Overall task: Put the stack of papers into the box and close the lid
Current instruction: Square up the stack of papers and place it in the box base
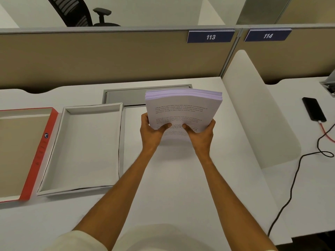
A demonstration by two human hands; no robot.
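A thick stack of printed papers (pixel 183 107) is held up above the white desk, right of centre. My left hand (pixel 153 130) grips its near left edge and my right hand (pixel 201 133) grips its near right edge, thumbs on the top sheet. The near edge of the stack is blurred. The open white box (pixel 116 142) lies empty on the desk to the left of my hands. Its lid (pixel 39 154), red outside and brown inside, lies upside down at the far left, touching the box.
A grey cable hatch (pixel 125 96) is set into the desk behind the box. A white divider (pixel 253 113) stands to the right. Beyond it lie a black phone (pixel 313 109) and its looping cable (pixel 297 171). Beige partitions close the back.
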